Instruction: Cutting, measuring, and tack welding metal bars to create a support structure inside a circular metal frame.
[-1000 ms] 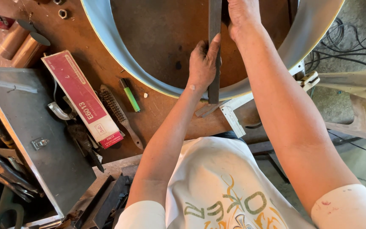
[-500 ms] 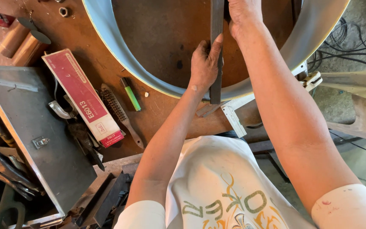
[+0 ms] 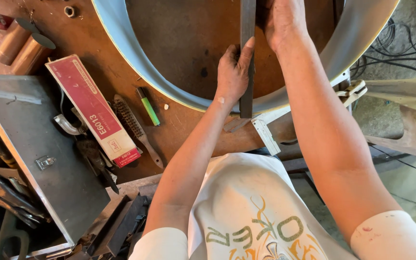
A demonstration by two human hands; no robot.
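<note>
A long dark flat metal bar (image 3: 247, 58) lies across a large grey metal ring (image 3: 121, 48) on a brown workbench (image 3: 184, 130). My left hand (image 3: 233, 72) grips the bar near its lower end, fingers wrapped on its left edge, just inside the ring's near rim. My right hand (image 3: 280, 19) holds the same bar higher up, at the top edge of the view; its fingers are partly cut off.
A red and white long box (image 3: 92, 108), a wire brush (image 3: 136, 127) and a green marker (image 3: 149, 107) lie left of the ring. A grey metal toolbox lid (image 3: 34, 154) sits lower left with pliers (image 3: 3, 192). Cables (image 3: 396, 43) run at right.
Both hands stay on the bar; the bar and hands have shifted only slightly. The ring has not moved.
</note>
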